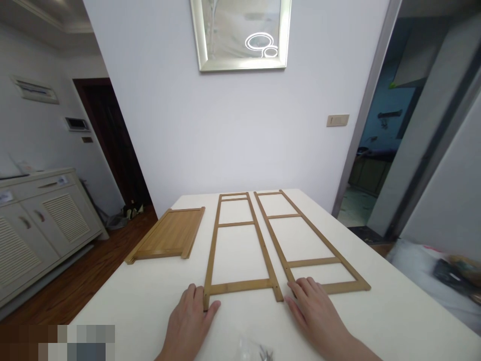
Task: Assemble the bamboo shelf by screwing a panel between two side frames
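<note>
Two ladder-like wooden frames lie flat, side by side, on a white table. My left hand (191, 321) is closed around the near left end of the left wooden frame (240, 287), thumb on one side and fingers on the other. At the near left corner of the right wooden frame (315, 262), my right hand (314, 313) grips the bar and covers that corner. A clear plastic bag (246, 348) with small metal hardware (266, 353) shows at the bottom edge, between my wrists.
Slatted wooden panels (169, 230), seemingly stacked, lie on the left of the white table (240, 326). The table's far edge meets a wall with a framed mirror or picture (244, 64). A white cabinet (48, 215) stands left; bagged items (439, 281) are at right beside a doorway.
</note>
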The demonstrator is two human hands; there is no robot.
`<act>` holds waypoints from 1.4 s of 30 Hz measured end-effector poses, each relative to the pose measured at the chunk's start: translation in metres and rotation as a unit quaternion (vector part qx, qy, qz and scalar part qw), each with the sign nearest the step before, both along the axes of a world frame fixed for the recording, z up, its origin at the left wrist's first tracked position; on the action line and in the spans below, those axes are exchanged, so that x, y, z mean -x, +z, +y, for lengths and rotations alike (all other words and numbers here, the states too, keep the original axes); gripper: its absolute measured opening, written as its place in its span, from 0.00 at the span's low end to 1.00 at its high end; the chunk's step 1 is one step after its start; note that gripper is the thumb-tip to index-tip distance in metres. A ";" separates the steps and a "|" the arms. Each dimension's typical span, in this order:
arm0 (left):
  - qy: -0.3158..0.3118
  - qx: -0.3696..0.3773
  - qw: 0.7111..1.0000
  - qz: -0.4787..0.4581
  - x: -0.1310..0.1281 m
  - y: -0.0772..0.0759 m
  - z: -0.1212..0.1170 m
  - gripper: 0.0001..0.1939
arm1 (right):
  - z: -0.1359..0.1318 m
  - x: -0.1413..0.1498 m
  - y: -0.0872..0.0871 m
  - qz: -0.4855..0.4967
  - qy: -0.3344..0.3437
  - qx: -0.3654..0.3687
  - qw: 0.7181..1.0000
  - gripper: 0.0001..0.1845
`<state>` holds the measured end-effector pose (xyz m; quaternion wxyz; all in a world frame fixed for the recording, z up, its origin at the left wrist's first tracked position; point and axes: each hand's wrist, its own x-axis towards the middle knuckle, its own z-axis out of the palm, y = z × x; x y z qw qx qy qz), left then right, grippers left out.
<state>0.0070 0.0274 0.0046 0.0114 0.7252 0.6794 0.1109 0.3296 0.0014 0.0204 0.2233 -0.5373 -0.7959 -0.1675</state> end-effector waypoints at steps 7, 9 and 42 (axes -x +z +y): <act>-0.010 0.013 0.999 -0.048 -0.002 -0.002 0.000 0.16 | 0.001 -0.004 -0.005 0.010 -0.010 0.034 0.999 0.13; -0.005 0.015 0.997 -0.072 -0.001 -0.002 0.001 0.15 | 0.002 -0.003 -0.004 0.015 -0.008 0.034 0.999 0.12; -0.001 0.039 0.997 -0.059 -0.004 -0.001 0.000 0.19 | 0.018 -0.005 -0.004 0.049 -0.032 0.039 0.998 0.14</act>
